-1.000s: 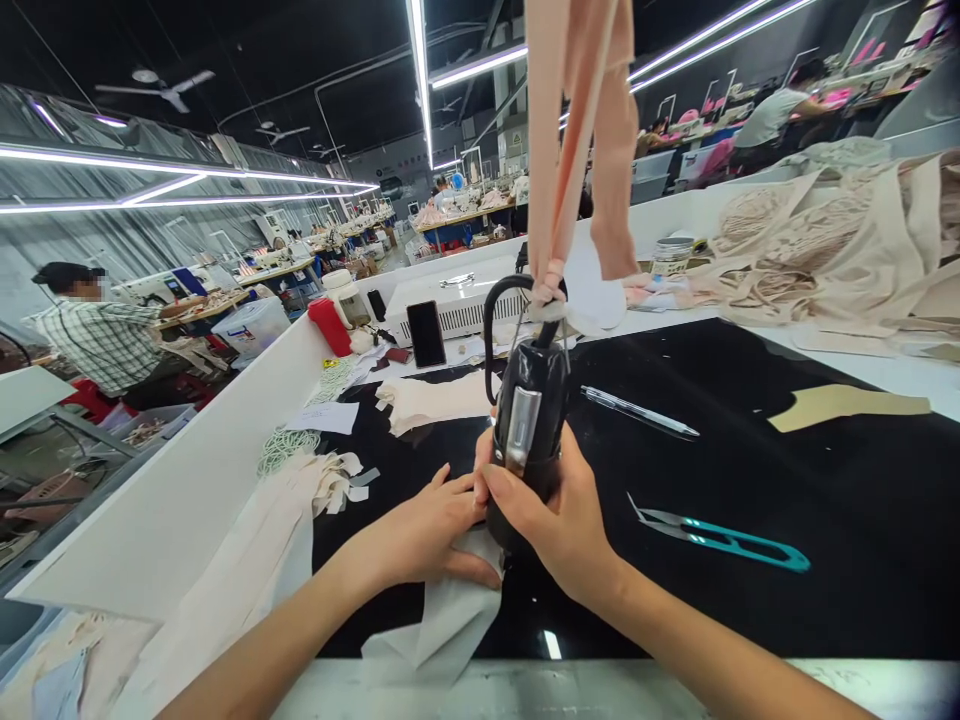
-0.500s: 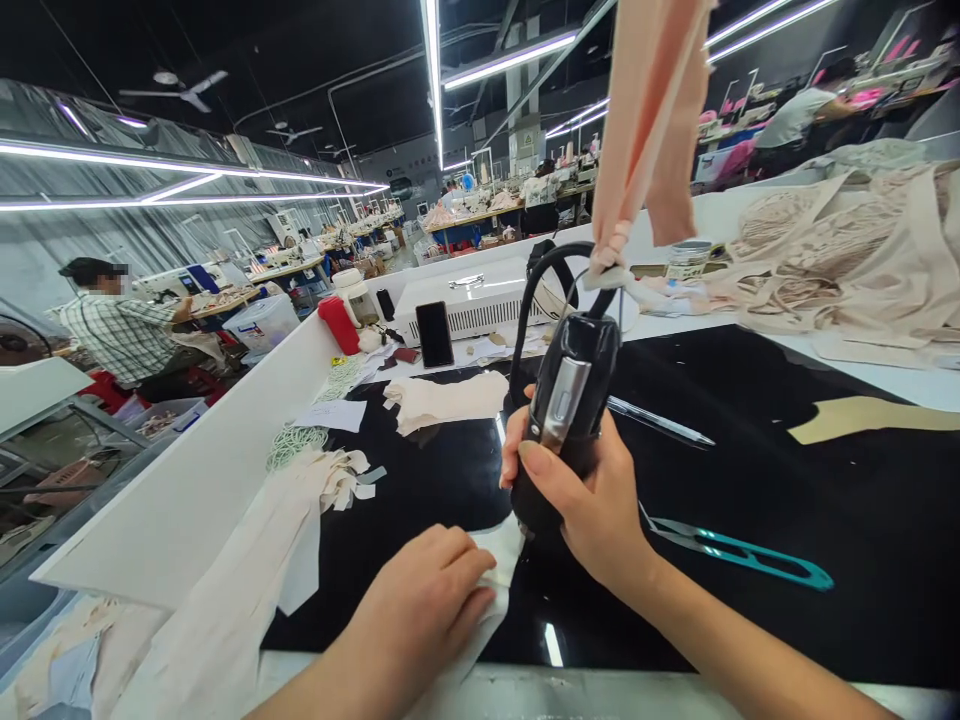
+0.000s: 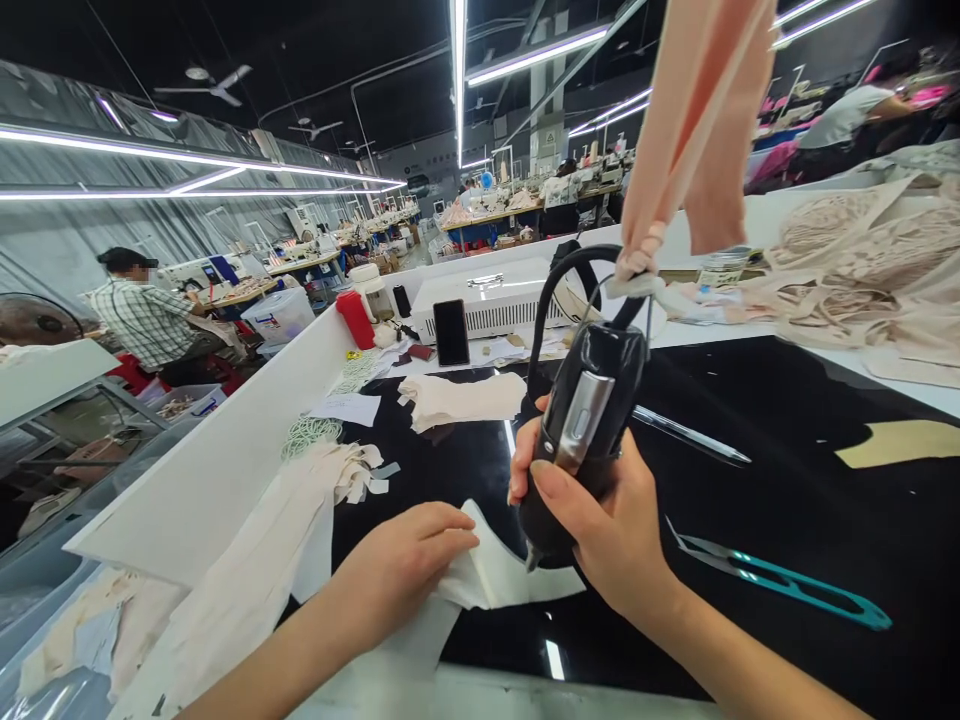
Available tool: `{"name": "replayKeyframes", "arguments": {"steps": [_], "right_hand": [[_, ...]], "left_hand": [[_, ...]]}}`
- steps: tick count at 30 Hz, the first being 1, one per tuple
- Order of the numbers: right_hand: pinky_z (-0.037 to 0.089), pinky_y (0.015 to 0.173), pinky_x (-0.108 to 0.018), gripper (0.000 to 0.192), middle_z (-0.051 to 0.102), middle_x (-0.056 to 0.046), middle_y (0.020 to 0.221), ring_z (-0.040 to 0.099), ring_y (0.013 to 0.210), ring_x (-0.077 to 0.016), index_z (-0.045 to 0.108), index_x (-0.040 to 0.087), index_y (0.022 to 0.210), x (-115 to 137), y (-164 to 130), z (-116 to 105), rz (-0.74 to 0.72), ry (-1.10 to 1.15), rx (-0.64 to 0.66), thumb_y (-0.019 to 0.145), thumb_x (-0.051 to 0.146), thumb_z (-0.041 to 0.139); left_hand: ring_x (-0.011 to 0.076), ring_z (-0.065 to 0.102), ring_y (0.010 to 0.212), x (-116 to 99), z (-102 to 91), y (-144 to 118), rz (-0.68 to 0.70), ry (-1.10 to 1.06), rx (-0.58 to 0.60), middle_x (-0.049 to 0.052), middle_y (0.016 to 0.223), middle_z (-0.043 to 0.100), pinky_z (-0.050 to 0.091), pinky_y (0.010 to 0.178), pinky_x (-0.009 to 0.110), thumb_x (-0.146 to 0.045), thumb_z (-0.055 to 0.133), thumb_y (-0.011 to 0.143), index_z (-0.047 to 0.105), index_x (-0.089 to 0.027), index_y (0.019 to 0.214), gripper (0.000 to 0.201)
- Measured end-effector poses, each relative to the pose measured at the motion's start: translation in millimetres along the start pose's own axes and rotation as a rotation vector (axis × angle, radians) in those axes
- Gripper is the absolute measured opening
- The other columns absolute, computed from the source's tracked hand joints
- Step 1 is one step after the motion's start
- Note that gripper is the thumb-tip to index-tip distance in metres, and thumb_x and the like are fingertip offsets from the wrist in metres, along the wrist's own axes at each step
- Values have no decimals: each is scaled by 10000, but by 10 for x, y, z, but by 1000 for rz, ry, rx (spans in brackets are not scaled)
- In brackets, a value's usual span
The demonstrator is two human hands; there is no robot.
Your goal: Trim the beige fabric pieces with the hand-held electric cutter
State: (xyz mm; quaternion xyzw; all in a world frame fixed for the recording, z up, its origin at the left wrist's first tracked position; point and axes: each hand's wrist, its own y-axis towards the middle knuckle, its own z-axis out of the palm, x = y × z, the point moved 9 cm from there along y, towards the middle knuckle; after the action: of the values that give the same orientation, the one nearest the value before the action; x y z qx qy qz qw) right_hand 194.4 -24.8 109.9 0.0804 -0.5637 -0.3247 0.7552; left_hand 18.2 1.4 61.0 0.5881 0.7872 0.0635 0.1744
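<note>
My right hand (image 3: 600,500) is wrapped around a black corded hand tool (image 3: 581,420) with a silver panel and a small metal tip pointing down. Its tip is over a white fabric piece (image 3: 499,575) on the black work surface. My left hand (image 3: 409,560) is closed at the left part of that piece, its fingertips gripping the cloth; the thumb is partly hidden. The tool's cable loops up to a twisted pink fabric strip (image 3: 690,140) hanging from above. To the right of my right hand lie teal-handled thread snips (image 3: 795,585) and a clear pen (image 3: 690,435).
Cream fabric pieces (image 3: 270,540) lie along the left white wall (image 3: 195,480). Another stack of cut pieces (image 3: 465,398) is farther back, near a phone (image 3: 451,333) and a white vented box (image 3: 502,300). A fabric heap (image 3: 862,260) is at right. A seated person (image 3: 146,310) is beyond the wall.
My left hand has shifted left and the white fabric now spreads to the right beneath the tool. The tool's tip sits slightly lower. The whole view has swung a little left.
</note>
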Motion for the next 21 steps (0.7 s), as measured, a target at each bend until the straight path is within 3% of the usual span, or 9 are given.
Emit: {"name": "replayKeyframes", "arguments": {"steps": [4,9,15,21], "right_hand": [[595,564,-285,189,708,40,806,659,596,-145,648,280,969,-21,4,-2,-10,-6,1,877,330,806],[578,533,-275,232,700,38,811,642,581,-141,656,301,999,-41,-46,-86,0,-19,30,911,435,823],[573,508,-275,289,685,22,858,656,616,-159,640,333,1144,-28,-141,-189,27,-10,63,935,436,811],[616,612,-296,341,681,18,841,671,642,-161,626,315,1211,-4,-171,-245,18,6,47,942,422,808]], "left_hand": [[203,722,1138,139,106,107,-88,53,-79,93,1262,718,628,1026,350,-48,478,1051,673,-173,1265,316],[225,702,1117,130,286,204,-83,84,-48,104,1216,702,632,1020,375,-40,480,1058,671,-134,1219,267],[218,685,1088,122,351,137,-88,78,2,92,1193,687,635,985,359,-48,470,1077,665,-134,1220,257],[221,679,1195,128,385,38,-58,54,-12,102,1263,689,600,1074,347,-80,488,1093,638,-130,1270,238]]}}
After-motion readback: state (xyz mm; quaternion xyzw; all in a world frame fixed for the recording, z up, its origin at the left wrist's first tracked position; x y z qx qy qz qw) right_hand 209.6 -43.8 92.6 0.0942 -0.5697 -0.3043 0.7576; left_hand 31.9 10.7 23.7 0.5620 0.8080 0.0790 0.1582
